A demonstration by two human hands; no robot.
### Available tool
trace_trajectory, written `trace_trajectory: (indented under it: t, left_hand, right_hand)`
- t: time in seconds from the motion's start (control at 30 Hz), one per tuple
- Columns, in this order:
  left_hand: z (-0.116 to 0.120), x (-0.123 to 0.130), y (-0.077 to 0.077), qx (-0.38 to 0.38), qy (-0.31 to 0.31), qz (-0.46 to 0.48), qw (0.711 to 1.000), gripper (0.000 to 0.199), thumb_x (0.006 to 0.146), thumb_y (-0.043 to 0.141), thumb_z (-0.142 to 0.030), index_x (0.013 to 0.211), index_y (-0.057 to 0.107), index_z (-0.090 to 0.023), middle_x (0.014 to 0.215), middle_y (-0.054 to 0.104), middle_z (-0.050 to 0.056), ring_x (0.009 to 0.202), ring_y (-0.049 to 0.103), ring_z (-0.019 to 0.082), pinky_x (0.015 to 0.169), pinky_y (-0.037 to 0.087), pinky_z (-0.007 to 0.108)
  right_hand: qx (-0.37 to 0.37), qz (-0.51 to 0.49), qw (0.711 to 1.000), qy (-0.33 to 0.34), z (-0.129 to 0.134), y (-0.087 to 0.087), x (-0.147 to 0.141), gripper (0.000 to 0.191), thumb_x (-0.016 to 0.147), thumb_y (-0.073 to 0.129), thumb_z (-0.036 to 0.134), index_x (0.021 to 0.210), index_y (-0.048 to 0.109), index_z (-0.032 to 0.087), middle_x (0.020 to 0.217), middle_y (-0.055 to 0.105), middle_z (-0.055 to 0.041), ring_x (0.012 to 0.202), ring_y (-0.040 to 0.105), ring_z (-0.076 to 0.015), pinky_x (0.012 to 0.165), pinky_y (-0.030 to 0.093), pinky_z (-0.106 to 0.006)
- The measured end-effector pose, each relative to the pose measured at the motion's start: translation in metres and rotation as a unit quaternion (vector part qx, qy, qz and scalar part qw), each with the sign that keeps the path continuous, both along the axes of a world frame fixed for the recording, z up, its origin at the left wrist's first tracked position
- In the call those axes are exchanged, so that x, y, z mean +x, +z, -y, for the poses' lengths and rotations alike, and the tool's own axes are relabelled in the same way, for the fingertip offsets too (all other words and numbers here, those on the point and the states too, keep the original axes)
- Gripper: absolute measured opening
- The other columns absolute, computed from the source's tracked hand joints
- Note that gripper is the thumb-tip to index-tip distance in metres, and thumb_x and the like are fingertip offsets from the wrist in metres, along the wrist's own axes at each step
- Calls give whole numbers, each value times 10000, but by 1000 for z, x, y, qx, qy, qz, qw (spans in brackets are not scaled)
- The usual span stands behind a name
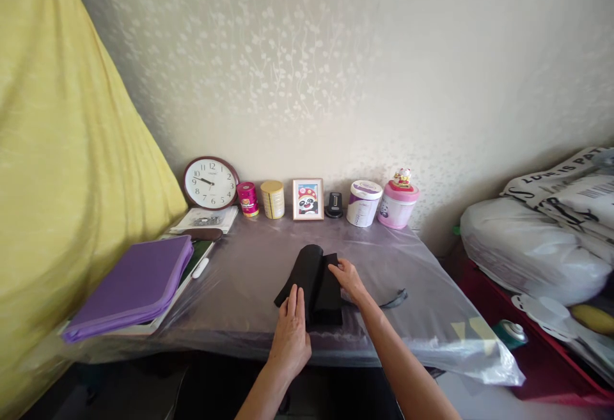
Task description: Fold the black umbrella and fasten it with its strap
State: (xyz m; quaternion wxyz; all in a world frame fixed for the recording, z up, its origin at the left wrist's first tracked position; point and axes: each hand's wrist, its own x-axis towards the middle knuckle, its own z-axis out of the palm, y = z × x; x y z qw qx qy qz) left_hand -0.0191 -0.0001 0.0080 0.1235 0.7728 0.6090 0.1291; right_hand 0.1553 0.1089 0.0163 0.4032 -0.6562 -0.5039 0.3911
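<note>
A piece of black cloth (307, 282) lies at the table's front middle, its left part raised in a curved fold and its right part flat. My left hand (291, 327) rests on the near left edge of the fold, fingers stretched out and flat. At the upper right corner of the cloth, my right hand (348, 276) pinches its edge between thumb and fingers. A dark grey strap (396, 299) comes out from under my right forearm and lies on the table.
The table (249, 260) has a clear plastic cover. Purple folded fabric (134, 282) lies left. Along the wall stand a clock (211, 183), a framed panda picture (307, 200), several tins, and a pink tub (398, 206). Stuffed white bags (532, 247) sit right.
</note>
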Motion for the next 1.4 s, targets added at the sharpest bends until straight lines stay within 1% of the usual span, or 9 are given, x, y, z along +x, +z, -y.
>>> trace_trajectory:
  t: [0.37, 0.5, 0.67, 0.8, 0.9, 1.0, 1.13, 1.23, 1.4]
  left_hand:
    - [0, 1, -2, 25, 5, -15, 1000, 837, 610, 410, -25, 1393, 116, -56, 1491, 50, 131, 1323, 213, 257, 1071, 233, 351]
    - [-1, 1, -2, 28, -10, -5, 1000, 792, 583, 417, -34, 1355, 241, -47, 1489, 90, 121, 1350, 135, 244, 1084, 208, 352]
    - [0, 2, -1, 12, 17, 25, 999, 691, 576, 452, -59, 1264, 383, -61, 1492, 63, 117, 1334, 189, 239, 1071, 234, 331]
    - [0, 4, -3, -4, 21, 45, 999, 687, 570, 482, -90, 1251, 395, -82, 1491, 77, 105, 1328, 193, 250, 1077, 217, 347]
    - [-1, 6, -5, -2, 27, 51, 998, 746, 556, 497, -106, 1286, 349, -68, 1463, 171, 127, 1317, 206, 265, 1086, 196, 360]
    - [-3, 8, -6, 4, 35, 53, 998, 755, 538, 516, -114, 1277, 371, -66, 1405, 290, 131, 1290, 248, 276, 1083, 205, 360]
    - [-4, 10, -12, 13, 41, 66, 997, 794, 521, 538, -119, 1293, 359, -72, 1410, 283, 124, 1299, 220, 283, 1081, 212, 354]
    - [-6, 13, -18, 12, 45, 77, 996, 840, 513, 553, -123, 1319, 322, -77, 1433, 239, 122, 1309, 189, 289, 1084, 209, 357]
    - [-7, 16, -20, 0, 52, 84, 995, 838, 498, 576, -130, 1304, 350, -86, 1408, 289, 117, 1301, 202, 295, 1081, 224, 375]
  right_hand:
    - [8, -31, 999, 23, -14, 10, -31, 286, 721, 593, 290, 984, 586, 178, 662, 619, 19, 562, 591, -109, 419, 471, -170]
    - [11, -13, 1000, 21, -19, 8, -46, 357, 729, 576, 276, 1066, 556, 159, 723, 640, 0, 588, 602, -122, 431, 478, -187]
    - [17, 34, 999, 17, -26, 5, -59, 435, 738, 561, 263, 1141, 520, 105, 880, 651, -75, 674, 619, -143, 492, 479, -202]
    - [14, 59, 997, 41, -29, 5, -64, 425, 750, 544, 257, 1151, 501, 122, 836, 660, -67, 600, 610, -130, 453, 451, -192]
    - [8, 61, 994, 89, -28, 8, -66, 323, 801, 466, 288, 1083, 519, 141, 685, 647, -13, 475, 577, -102, 423, 437, -185]
    - [12, 70, 990, 125, -27, 11, -67, 252, 843, 364, 294, 936, 554, 158, 605, 618, 18, 472, 579, -93, 443, 441, -180]
    - [43, 117, 985, 115, -24, 14, -67, 191, 810, 406, 247, 887, 564, 172, 627, 618, 12, 534, 595, -113, 509, 443, -208]
    - [101, 216, 967, 92, -17, 15, -71, 164, 793, 450, 233, 868, 592, 201, 714, 644, -12, 680, 621, -147, 627, 436, -237]
    - [196, 361, 910, 53, -5, 8, -81, 225, 826, 383, 225, 921, 586, 219, 886, 648, -39, 845, 601, -176, 746, 416, -266]
